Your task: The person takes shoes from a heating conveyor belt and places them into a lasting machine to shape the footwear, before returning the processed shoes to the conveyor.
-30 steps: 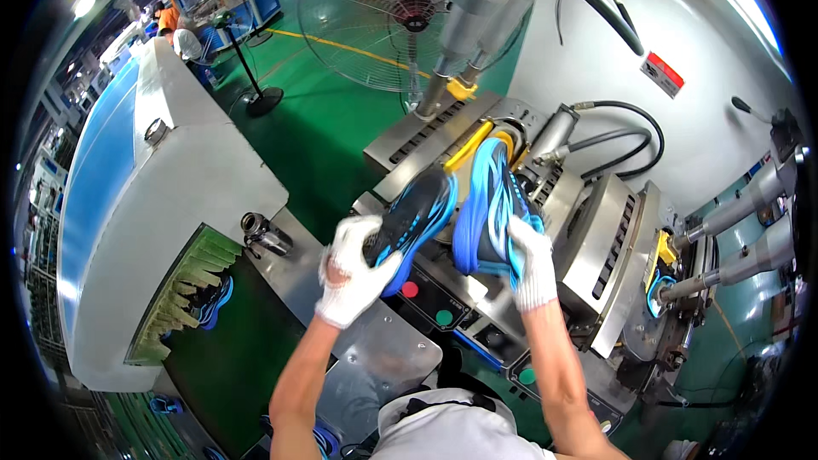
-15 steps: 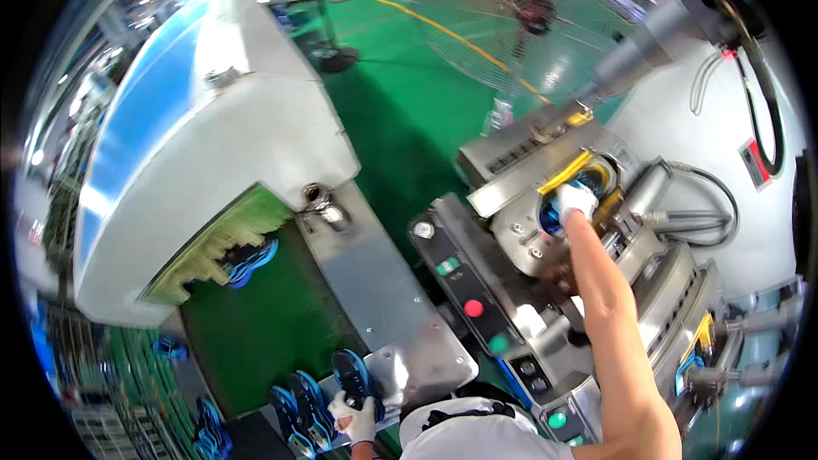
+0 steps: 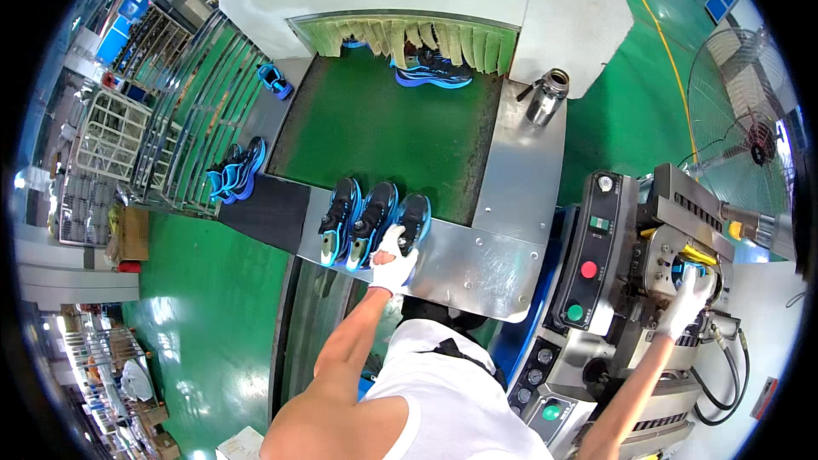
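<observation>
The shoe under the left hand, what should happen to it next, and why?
Probably let go and draw the left hand back: the shoe already rests at the green belt's near edge beside two others, while the right hand is at the press machine.

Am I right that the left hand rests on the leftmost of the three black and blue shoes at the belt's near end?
Not quite. In the head view the left hand rests on the rightmost of the three black and blue shoes at the near end of the green belt, not the leftmost; the rest stands.
</observation>
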Demonstrator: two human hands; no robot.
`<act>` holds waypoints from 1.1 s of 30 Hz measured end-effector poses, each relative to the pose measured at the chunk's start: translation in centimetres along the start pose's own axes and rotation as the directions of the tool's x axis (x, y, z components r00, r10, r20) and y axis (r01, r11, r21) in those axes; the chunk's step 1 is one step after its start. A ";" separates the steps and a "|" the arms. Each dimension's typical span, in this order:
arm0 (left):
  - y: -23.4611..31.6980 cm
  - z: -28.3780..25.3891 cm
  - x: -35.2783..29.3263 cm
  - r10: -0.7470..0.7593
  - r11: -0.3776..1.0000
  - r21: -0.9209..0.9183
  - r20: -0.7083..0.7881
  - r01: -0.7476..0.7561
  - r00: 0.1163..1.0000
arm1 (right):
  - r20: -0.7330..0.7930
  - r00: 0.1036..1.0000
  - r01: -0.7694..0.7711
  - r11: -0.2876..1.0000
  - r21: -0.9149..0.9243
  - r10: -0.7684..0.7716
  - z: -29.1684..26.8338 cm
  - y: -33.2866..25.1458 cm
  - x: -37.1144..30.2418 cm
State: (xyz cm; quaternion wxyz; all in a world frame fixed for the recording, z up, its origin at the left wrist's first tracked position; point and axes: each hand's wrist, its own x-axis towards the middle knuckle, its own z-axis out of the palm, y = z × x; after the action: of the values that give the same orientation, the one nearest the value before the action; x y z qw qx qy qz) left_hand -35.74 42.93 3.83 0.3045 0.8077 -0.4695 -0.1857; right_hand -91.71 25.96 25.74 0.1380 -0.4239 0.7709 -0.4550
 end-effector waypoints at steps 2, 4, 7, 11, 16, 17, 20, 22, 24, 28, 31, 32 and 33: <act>-2.7 1.5 0.6 0.123 0.992 -0.025 -0.024 -0.123 0.992 | 0.069 0.987 0.153 0.985 -0.085 -0.148 1.0 -2.6 -8.5; -2.2 1.6 1.4 0.158 0.986 -0.051 0.008 -0.158 0.987 | 0.172 0.963 0.247 0.928 -0.279 -0.205 3.7 -0.6 -14.9; 0.9 -0.8 3.2 0.231 0.973 -0.072 0.174 -0.221 0.957 | 0.245 0.936 0.181 0.249 -0.951 0.254 9.5 -0.1 -21.9; 1.9 -2.6 11.7 0.428 0.875 -0.317 0.151 -0.366 0.891 | 0.279 0.873 0.301 0.008 -0.954 0.400 11.2 7.6 -22.5; -5.5 0.5 32.4 0.258 0.965 -0.011 0.176 -0.260 0.950 | 0.269 0.962 0.240 0.342 -0.908 0.039 7.8 11.5 -22.0; -7.8 1.2 36.9 0.185 0.972 0.110 0.174 -0.205 0.967 | 0.237 0.971 0.200 0.497 -0.844 0.013 7.8 10.0 -22.7; -12.5 1.6 50.6 0.178 0.950 0.260 0.010 -0.174 0.984 | 0.169 0.957 0.085 0.326 -0.942 0.238 8.5 5.6 -26.5; -9.5 0.4 59.6 0.196 0.936 0.294 0.015 -0.191 0.981 | 0.081 0.875 0.003 0.162 -0.987 0.476 8.5 3.7 -29.3; -8.6 -1.7 68.1 0.139 0.834 0.549 -0.097 -0.064 0.985 | 0.079 0.855 -0.164 0.411 -0.897 0.512 9.3 1.8 -31.4; -4.1 -1.4 79.2 -0.144 0.793 0.607 0.265 -0.049 0.953 | 0.281 0.900 0.208 0.241 -0.948 0.332 8.1 2.1 -35.3; -11.2 1.8 81.6 0.183 0.709 0.686 0.041 -0.161 0.982 | 0.059 0.744 -0.307 0.420 -0.854 0.665 8.5 5.2 -35.8; -14.9 0.1 82.1 0.347 0.690 0.675 0.008 -0.261 0.938 | 0.076 0.701 -0.285 0.375 -0.882 0.709 10.0 5.2 -34.7; -17.5 -1.8 83.3 0.484 0.563 0.745 0.054 -0.358 0.873 | 0.093 0.658 -0.263 0.343 -0.902 0.748 11.6 5.0 -33.9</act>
State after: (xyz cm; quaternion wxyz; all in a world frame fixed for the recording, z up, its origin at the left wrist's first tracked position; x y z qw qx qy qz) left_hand 17.44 -22.56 -7.68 0.0248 0.7359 -0.6570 0.1615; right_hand -66.94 46.69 9.42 0.2528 -0.2615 0.9171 0.1634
